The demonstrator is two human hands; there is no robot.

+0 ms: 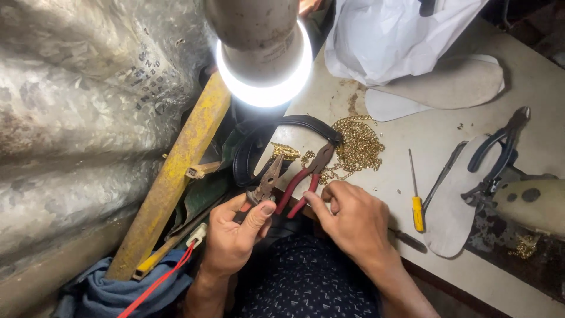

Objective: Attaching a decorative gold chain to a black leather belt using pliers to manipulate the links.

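Gold chain (356,146) lay heaped on the pale table (435,126), near a black leather strap (282,125) that curved round its left side. Red-handled pliers (307,179) rested on the table between the two hands, jaws toward the chain, handles running back toward the person. A yellow-handled screwdriver (415,197) lay to the right, its long axis almost straight away from the person, and beyond it sat two flat shoe soles (450,209) with blue-handled pliers (497,154) on top of one. A white plastic bag (391,35) and a lit bulb (265,65) crowded the far edge, the bulb hanging just above the work.

The left hand (232,235) was curled shut around the handles of needle-nose pliers (268,179), thumb pressed along the top; the tool's long axis slanted up and to the right, tip toward the chain. The right hand (353,218) lay knuckles up at the table edge, its fingers bent inward and pinched together; what they held was too small to tell.
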